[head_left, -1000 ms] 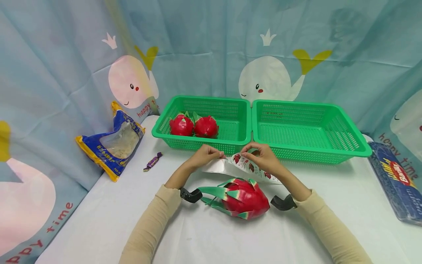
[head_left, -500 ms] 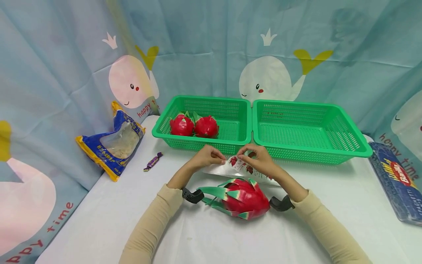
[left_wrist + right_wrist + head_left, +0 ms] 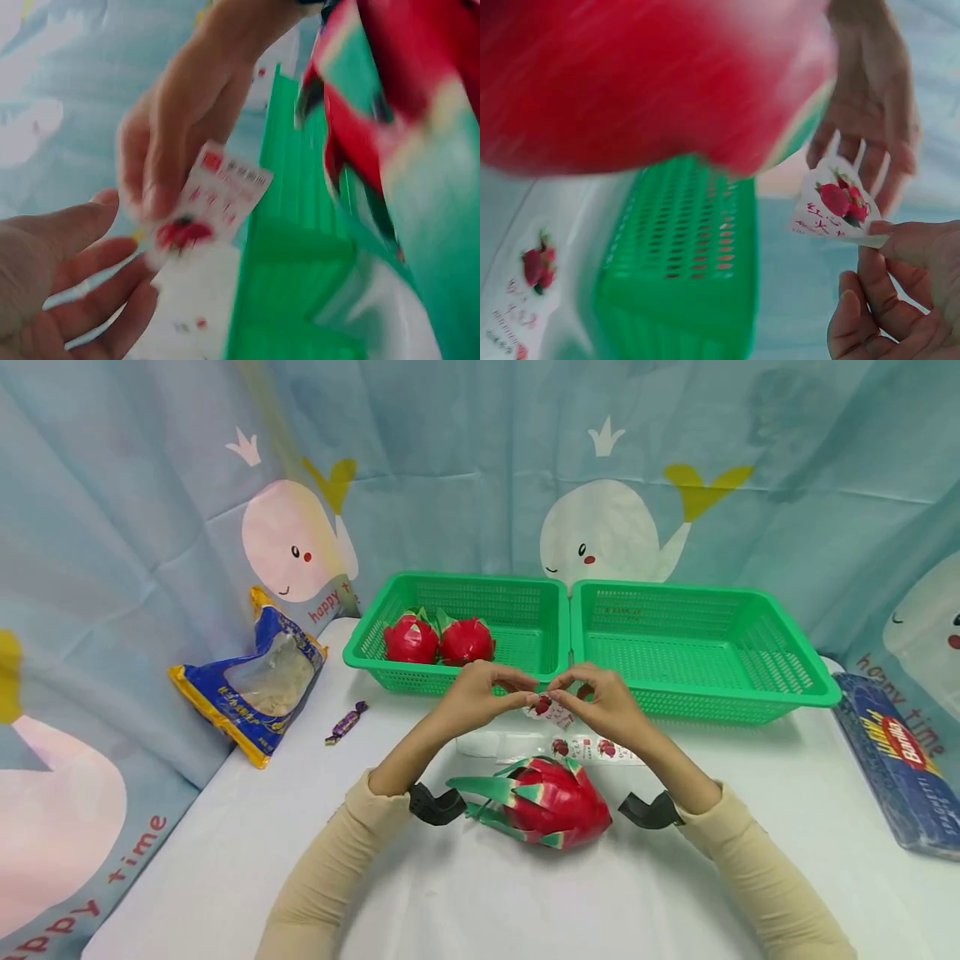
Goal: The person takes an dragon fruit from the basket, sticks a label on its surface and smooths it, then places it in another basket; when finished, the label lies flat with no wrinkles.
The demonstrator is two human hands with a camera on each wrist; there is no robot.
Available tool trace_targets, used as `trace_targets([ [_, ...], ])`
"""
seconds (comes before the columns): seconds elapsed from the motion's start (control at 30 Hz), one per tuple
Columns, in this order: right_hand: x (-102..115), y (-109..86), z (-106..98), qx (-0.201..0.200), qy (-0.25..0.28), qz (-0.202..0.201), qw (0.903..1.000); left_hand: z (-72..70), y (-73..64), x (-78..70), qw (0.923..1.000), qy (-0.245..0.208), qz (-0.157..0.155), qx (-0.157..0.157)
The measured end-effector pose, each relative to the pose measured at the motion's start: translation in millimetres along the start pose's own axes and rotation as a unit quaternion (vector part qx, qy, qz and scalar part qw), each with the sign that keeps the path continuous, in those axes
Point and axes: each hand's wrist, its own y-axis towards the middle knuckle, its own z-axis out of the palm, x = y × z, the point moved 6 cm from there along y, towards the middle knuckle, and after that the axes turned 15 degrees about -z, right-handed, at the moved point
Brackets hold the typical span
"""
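Both hands hover above the table in front of the green baskets. My left hand (image 3: 519,695) and right hand (image 3: 567,695) meet fingertip to fingertip and pinch a small white sticker (image 3: 546,708) printed with a red dragon fruit. The left wrist view shows the sticker (image 3: 217,195) hanging from the right hand's fingers, with the left fingers just below it. Seen from the right wrist, the right thumb pins the sticker (image 3: 834,202) by its corner. A sticker sheet (image 3: 592,748) lies flat on the table. A toy dragon fruit (image 3: 555,802) sits between my forearms.
Two green baskets stand side by side at the back. The left basket (image 3: 525,589) holds two red dragon fruits (image 3: 411,639), while the right basket (image 3: 750,702) shows only mesh. A blue snack bag (image 3: 255,689), a wrapped candy (image 3: 347,723) and a blue pasta pack (image 3: 892,752) lie at the table's sides.
Both hands have risen from the sheet and drawn together, carrying one sticker off it. The sheet now lies flat on the table.
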Motion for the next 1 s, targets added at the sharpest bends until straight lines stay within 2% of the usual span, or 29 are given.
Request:
trace_targets([
  [0.1, 12, 0.3, -2, -0.006, 0.014, -0.02, 0.9997, 2.0, -5.6, -19.2, 0.9982, 0.034, 0.017, -0.046],
  [0.23, 22, -2.9, -8, -0.018, 0.027, -0.038, 0.9987, 3.8, -11.7, -28.0, 0.9934, 0.066, 0.015, -0.092],
  [0.33, 21, -11.8, -16, -0.026, 0.023, -0.017, 0.9992, 5.8, -15.3, -25.4, 0.9953, 0.044, -0.006, -0.086],
  [0.5, 10, -36.1, -26, -0.008, 0.056, 0.063, 0.9964, 12.0, -24.0, -18.1, 0.9964, -0.026, -0.039, -0.071],
  [0.73, 8, -68.1, -25, 0.039, 0.127, 0.116, 0.9843, 38.8, -35.2, -21.6, 0.9956, -0.067, -0.064, -0.014],
  [0.87, 10, -81.2, -21, 0.052, 0.15, 0.115, 0.9806, 50.2, -42.0, -26.0, 0.9967, -0.062, -0.049, -0.016],
  [0.93, 10, -87.1, -18, 0.057, 0.16, 0.11, 0.9793, 55.2, -46.6, -28.0, 0.9982, -0.037, -0.038, -0.028],
  [1.0, 9, -92.8, -16, 0.062, 0.165, 0.107, 0.9785, 59.3, -51.9, -30.1, 0.9985, 0.008, -0.028, -0.046],
])
